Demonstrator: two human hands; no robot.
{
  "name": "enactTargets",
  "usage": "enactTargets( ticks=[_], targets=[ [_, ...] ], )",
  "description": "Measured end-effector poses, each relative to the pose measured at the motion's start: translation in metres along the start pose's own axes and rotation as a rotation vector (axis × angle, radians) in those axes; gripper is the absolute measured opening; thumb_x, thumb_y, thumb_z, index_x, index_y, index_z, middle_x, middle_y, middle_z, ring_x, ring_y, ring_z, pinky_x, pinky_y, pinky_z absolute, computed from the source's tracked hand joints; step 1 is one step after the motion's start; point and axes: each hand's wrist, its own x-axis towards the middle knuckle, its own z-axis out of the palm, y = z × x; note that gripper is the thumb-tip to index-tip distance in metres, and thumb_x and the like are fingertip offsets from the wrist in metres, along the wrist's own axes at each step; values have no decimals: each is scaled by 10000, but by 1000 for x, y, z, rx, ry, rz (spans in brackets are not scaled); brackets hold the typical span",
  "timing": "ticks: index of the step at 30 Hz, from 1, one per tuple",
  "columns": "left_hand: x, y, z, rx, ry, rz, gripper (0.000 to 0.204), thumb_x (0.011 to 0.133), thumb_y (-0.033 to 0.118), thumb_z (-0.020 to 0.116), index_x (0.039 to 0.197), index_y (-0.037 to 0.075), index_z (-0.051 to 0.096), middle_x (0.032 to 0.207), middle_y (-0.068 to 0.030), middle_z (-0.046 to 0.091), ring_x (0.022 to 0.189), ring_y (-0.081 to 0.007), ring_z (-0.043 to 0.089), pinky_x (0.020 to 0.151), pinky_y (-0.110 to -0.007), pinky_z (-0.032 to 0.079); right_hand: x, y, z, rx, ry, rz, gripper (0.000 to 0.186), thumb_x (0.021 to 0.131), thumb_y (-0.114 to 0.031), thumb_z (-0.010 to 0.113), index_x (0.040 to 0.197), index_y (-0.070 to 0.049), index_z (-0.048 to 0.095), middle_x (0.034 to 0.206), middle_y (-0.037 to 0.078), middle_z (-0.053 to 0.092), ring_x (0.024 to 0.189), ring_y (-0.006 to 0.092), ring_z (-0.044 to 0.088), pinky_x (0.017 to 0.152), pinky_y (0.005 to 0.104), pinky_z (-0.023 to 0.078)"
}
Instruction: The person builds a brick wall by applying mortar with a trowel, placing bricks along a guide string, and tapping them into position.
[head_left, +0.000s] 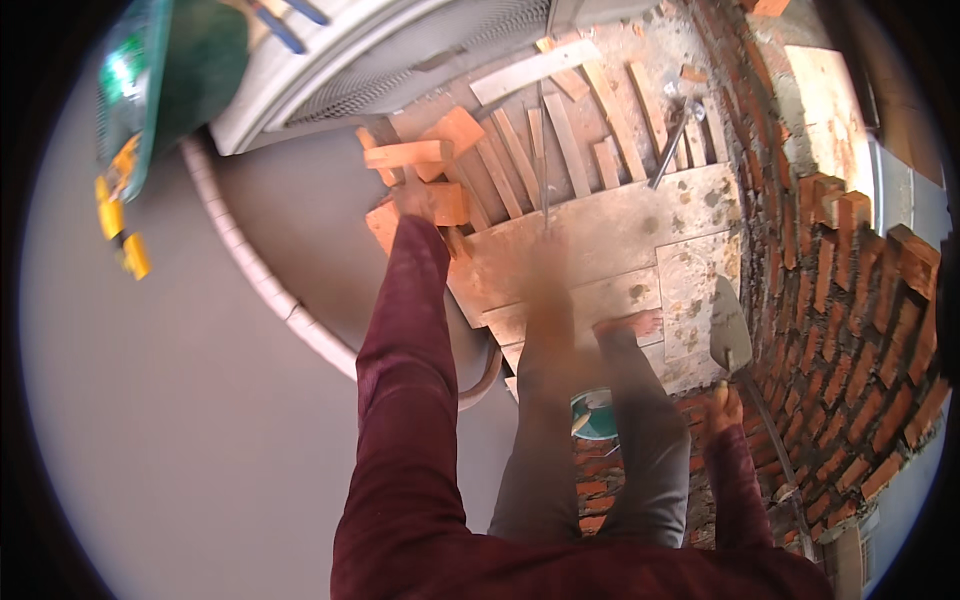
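At the end of my stretched-out left arm, my left hand (415,197) grips an orange brick (408,153) over a small stack. Its fingers are partly hidden behind that brick. Around it are more loose bricks, one tilted behind (456,132) and one lower down beside the wrist (450,203). On the right, my right hand (722,410) is closed around the handle of a trowel (731,335). The trowel's grey, mortar-smeared blade points away from me, over the boards beside the brick wall.
My bare feet stand on stained boards (610,240). Wooden strips (568,145) and a hammer-like tool (672,145) lie beyond. A green bucket (596,415) is between my legs. An unfinished brick wall (850,350) curves along the right. A curved pale edge (255,255) runs left.
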Motion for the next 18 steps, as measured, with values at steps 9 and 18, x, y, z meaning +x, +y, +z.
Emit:
enactTargets(
  ticks=[9, 18],
  targets=[
    [93, 7, 92, 84, 264, -172, 848, 733, 345, 821, 1341, -50, 380, 1241, -193, 548, 980, -267, 641, 777, -420, 593, -29, -12, 24, 142, 162, 346, 290, 763, -234, 697, 941, -57, 552, 747, 3, 499, 615, 106, 475, 509, 285, 406],
    [-191, -43, -66, -374, -757, -209, 452, 844, -2, 573, 1278, 93, 493, 1117, -48, 598, 1034, -215, 619, 907, -397, 544, -54, -189, 27, 618, -257, 144, 403, 752, -82, 766, 1080, -57, 534, 958, 75, 625, 765, 180, 642, 678, 325, 565]
  ],
)
